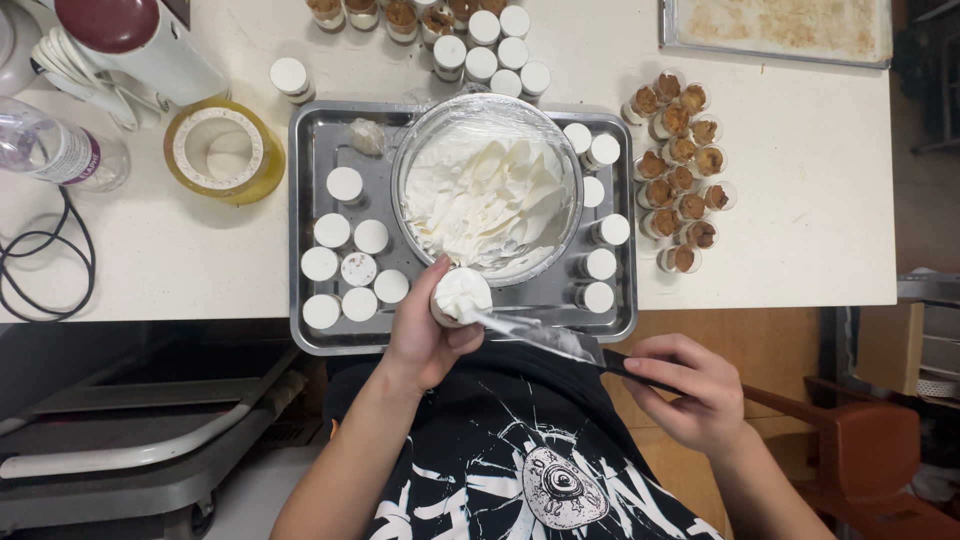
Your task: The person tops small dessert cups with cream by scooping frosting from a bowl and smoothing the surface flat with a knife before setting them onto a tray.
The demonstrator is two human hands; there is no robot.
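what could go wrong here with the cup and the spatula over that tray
1. The left hand holds the small cream-heaped cup at the near rim of the steel tray; a slip might drop it onto the filled white cups.
2. The right hand levels it with a cream-smeared flat metal spatula stretched over the black shirt, so cream may drip there.

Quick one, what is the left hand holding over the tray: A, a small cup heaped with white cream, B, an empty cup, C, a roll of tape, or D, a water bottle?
A: the left hand grips a small cup heaped with white cream, while the spatula in the right hand touches it.
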